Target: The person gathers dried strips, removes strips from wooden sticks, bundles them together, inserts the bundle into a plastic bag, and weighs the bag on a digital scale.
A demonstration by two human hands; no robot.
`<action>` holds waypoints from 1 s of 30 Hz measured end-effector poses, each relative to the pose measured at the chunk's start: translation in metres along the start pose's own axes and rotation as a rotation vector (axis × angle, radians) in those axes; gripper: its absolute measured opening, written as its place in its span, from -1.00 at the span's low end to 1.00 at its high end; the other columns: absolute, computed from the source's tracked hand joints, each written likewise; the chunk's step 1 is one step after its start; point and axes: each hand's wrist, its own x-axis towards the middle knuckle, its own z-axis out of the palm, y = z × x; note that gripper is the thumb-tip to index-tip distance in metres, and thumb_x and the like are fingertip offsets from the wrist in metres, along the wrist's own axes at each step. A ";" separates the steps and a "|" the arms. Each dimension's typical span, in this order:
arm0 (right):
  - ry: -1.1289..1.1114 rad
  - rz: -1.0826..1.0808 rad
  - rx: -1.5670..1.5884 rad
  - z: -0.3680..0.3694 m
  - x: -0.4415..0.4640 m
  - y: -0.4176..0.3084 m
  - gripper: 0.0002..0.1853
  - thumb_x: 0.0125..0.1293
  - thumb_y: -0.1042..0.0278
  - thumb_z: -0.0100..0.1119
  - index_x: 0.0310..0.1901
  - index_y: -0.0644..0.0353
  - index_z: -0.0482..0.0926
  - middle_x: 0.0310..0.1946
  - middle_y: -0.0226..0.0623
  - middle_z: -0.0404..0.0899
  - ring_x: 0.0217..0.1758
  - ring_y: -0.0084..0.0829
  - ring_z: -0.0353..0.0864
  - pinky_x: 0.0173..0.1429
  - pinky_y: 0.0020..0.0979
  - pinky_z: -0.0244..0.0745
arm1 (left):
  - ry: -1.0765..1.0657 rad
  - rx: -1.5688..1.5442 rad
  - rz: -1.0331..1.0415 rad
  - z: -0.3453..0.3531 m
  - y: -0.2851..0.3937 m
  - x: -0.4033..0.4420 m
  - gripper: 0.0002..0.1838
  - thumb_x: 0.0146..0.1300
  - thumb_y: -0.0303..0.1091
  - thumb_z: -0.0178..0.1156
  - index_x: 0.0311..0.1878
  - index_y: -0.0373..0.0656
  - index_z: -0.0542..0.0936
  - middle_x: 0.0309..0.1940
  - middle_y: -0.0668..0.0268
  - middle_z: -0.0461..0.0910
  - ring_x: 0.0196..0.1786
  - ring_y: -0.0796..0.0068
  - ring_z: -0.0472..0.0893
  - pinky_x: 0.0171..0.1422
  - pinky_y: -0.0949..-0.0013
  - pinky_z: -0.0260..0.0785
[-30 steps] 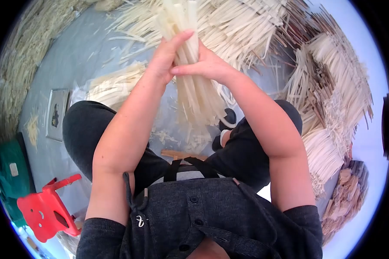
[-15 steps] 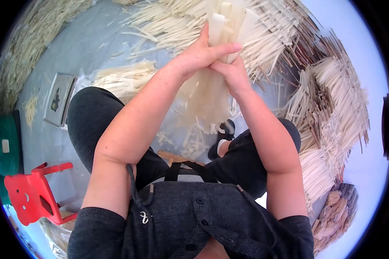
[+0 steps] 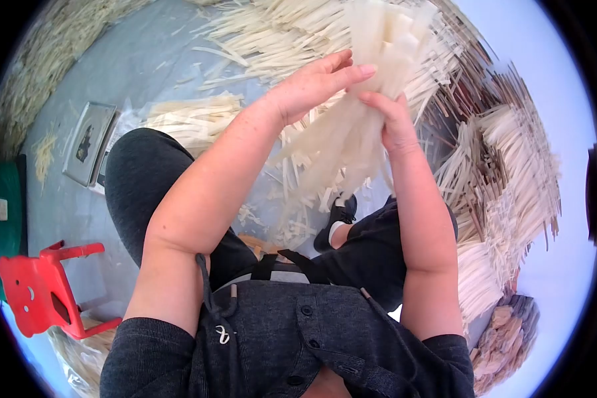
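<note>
A loose bundle of thin, pale, flat strips (image 3: 388, 56) hangs in front of me, fanned out at its top and bottom ends and blurred at the lower part. My right hand (image 3: 397, 123) is closed round its middle, thumb across the front and the other fingers hidden behind. At the bundle's left side is my left hand (image 3: 318, 85), its fingers stretched out and the thumb apart, by the strips; whether it touches them I cannot tell. Under the bundle, more strips lie scattered on the grey floor (image 3: 199, 166).
Large heaps of similar strips (image 3: 278, 33) spread ahead, and a pile with brown ends (image 3: 504, 159) lies at right. A metal tray (image 3: 89, 142) is left of my knee. A red chair (image 3: 43, 292) stands at lower left, near a green container (image 3: 3, 219).
The bundle has moved right and tilted, its lower end swinging left. My left hand has loosened from it and its fingers have straightened. My right hand has shifted right with the strips.
</note>
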 end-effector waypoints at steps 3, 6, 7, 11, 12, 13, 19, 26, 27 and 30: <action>-0.014 0.012 0.050 -0.015 -0.003 -0.010 -0.51 0.01 0.44 0.28 0.05 0.35 0.50 -0.20 -0.15 0.64 -0.12 -0.31 0.65 0.04 -0.33 0.55 | 0.198 0.190 -0.023 -0.026 -0.013 0.009 -0.42 0.29 0.08 0.19 0.19 -0.17 0.50 0.11 0.29 0.52 0.22 0.45 0.44 0.30 0.34 0.27; -0.099 -0.047 0.216 -0.030 -0.007 -0.024 -0.43 -0.07 0.41 0.28 0.05 0.40 0.45 -0.24 -0.09 0.60 -0.12 -0.21 0.60 0.08 -0.27 0.52 | 0.309 0.218 -0.203 -0.056 -0.031 0.007 -0.50 0.29 0.09 0.18 -0.01 -0.18 0.62 -0.08 0.28 0.61 0.03 0.46 0.53 0.14 0.31 0.38; -0.101 -0.049 0.212 -0.027 -0.011 -0.031 -0.43 -0.07 0.41 0.28 0.05 0.40 0.45 -0.24 -0.09 0.60 -0.12 -0.21 0.60 0.08 -0.27 0.52 | 0.349 0.429 -0.215 -0.066 -0.048 0.007 -0.51 0.30 0.10 0.17 -0.05 -0.19 0.63 -0.13 0.28 0.62 -0.06 0.48 0.54 0.06 0.32 0.40; -0.018 -0.149 0.197 -0.023 -0.028 -0.060 -0.01 -0.17 0.33 0.27 0.40 0.31 0.09 -0.14 -0.16 0.46 -0.24 -0.39 0.46 -0.04 -0.29 0.43 | 0.472 0.798 -0.396 -0.095 -0.093 -0.005 -0.46 0.32 0.17 0.11 -0.10 -0.19 0.64 -0.20 0.25 0.61 -0.20 0.49 0.52 -0.10 0.39 0.41; -0.018 -0.204 0.171 -0.028 -0.028 -0.062 0.00 -0.17 0.31 0.27 0.41 0.31 0.08 -0.16 -0.19 0.45 -0.24 -0.40 0.46 -0.02 -0.30 0.42 | 0.469 0.800 -0.395 -0.093 -0.092 -0.008 -0.46 0.32 0.17 0.11 -0.10 -0.19 0.64 -0.20 0.25 0.61 -0.20 0.49 0.52 -0.10 0.39 0.41; -0.019 -0.259 0.145 -0.031 -0.028 -0.064 0.01 -0.16 0.29 0.28 0.42 0.30 0.08 -0.18 -0.22 0.44 -0.24 -0.41 0.46 -0.01 -0.31 0.41 | 0.439 0.581 -0.614 -0.090 -0.091 -0.012 -0.43 0.31 0.21 0.09 -0.08 -0.19 0.63 -0.19 0.22 0.62 -0.19 0.47 0.54 -0.09 0.39 0.43; -0.122 -0.218 0.250 -0.031 -0.025 -0.057 -0.08 -0.10 0.34 0.26 0.38 0.24 0.12 -0.30 -0.17 0.51 -0.17 -0.29 0.48 0.19 -0.28 0.35 | 0.223 -0.411 -0.660 -0.048 -0.098 -0.022 -0.45 0.43 0.12 -0.05 0.05 -0.27 0.50 -0.06 0.11 0.63 0.04 0.29 0.60 0.18 0.32 0.47; -0.056 -0.336 0.391 -0.029 -0.025 -0.061 -0.12 -0.07 0.33 0.27 0.37 0.17 0.15 -0.29 -0.14 0.50 -0.13 -0.25 0.50 0.23 -0.20 0.37 | 0.684 -0.775 -0.284 -0.073 -0.106 -0.004 -0.65 0.53 -0.22 -0.15 -0.04 -0.31 0.53 -0.06 0.15 0.61 0.02 0.28 0.61 0.23 0.23 0.51; -0.055 -0.336 0.391 -0.029 -0.026 -0.064 -0.12 -0.07 0.33 0.27 0.37 0.17 0.15 -0.29 -0.14 0.50 -0.13 -0.25 0.50 0.23 -0.20 0.37 | 0.701 -0.781 -0.275 -0.074 -0.106 -0.004 -0.63 0.53 -0.22 -0.16 -0.05 -0.31 0.54 -0.07 0.16 0.61 0.01 0.27 0.61 0.21 0.23 0.52; -0.021 -0.372 0.424 -0.030 -0.029 -0.067 -0.11 -0.04 0.31 0.28 0.39 0.11 0.13 -0.29 -0.19 0.49 -0.16 -0.25 0.52 0.24 -0.20 0.38 | 0.761 -0.815 -0.225 -0.079 -0.099 -0.002 -0.64 0.54 -0.25 -0.18 -0.03 -0.33 0.52 -0.06 0.13 0.59 0.00 0.25 0.61 0.17 0.20 0.55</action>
